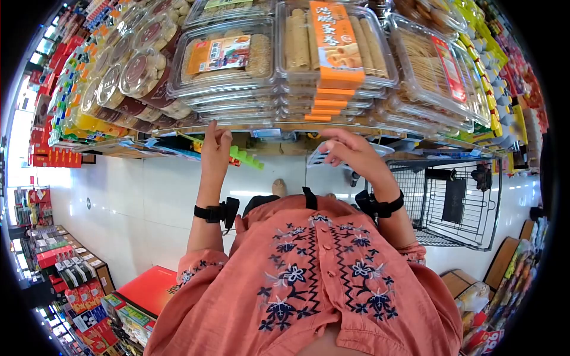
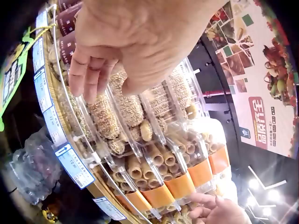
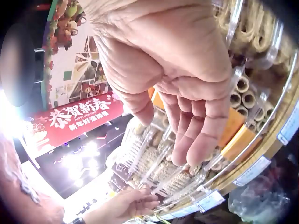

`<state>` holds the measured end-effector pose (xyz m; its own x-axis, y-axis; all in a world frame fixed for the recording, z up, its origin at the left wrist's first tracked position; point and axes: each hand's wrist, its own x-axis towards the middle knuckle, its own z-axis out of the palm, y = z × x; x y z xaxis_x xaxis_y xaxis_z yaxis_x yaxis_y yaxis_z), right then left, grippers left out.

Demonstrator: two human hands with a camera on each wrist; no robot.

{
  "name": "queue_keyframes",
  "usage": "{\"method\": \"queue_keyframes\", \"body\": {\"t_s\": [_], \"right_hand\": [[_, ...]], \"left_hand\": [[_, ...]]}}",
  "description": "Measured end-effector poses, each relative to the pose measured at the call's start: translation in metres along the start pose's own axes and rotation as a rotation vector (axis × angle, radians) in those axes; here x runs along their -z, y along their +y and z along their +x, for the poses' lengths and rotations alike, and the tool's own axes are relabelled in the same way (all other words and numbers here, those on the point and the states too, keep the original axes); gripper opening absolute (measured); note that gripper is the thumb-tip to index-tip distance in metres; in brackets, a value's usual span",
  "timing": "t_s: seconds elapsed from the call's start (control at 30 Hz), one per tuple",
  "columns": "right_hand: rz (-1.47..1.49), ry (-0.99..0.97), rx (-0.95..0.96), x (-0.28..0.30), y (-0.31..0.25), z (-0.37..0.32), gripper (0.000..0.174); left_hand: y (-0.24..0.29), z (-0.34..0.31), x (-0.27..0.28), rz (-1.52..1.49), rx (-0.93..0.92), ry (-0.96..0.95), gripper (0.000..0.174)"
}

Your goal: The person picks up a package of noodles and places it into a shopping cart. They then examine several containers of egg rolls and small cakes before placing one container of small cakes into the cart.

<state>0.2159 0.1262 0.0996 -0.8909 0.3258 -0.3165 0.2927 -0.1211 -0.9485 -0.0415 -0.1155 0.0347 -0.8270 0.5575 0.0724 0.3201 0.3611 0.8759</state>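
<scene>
My left hand is raised at the shelf's front edge, before the stacked clear boxes of sesame-coated snacks. In the left wrist view its relaxed fingers overlap those boxes and hold nothing. Farther right, my right hand hovers in front of the stacked egg-roll boxes, which carry orange paper bands. Its fingers bend loosely in the right wrist view, with the palm bare.
Round tubs stand to the left, and boxes of thin noodle-like sticks to the right. Price tags line the shelf edge. A wire shopping cart stands at my right, and a red box lies behind my left side.
</scene>
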Motion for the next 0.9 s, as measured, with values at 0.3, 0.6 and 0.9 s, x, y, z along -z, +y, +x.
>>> {"method": "queue_keyframes", "body": {"t_s": [0.3, 0.6, 0.9], "right_hand": [[-0.026, -0.013, -0.067, -0.055, 0.035, 0.064, 0.054], [0.02, 0.043, -0.119, -0.081, 0.046, 0.105, 0.066], [0.0, 0.135, -0.097, -0.096, 0.058, 0.116, 0.063]], "left_hand": [[-0.048, 0.035, 0.03, -0.276, 0.152, 0.054, 0.05], [-0.058, 0.047, 0.037, -0.353, 0.172, -0.095, 0.051], [-0.063, 0.054, 0.037, -0.441, 0.3, -0.209, 0.046]]}}
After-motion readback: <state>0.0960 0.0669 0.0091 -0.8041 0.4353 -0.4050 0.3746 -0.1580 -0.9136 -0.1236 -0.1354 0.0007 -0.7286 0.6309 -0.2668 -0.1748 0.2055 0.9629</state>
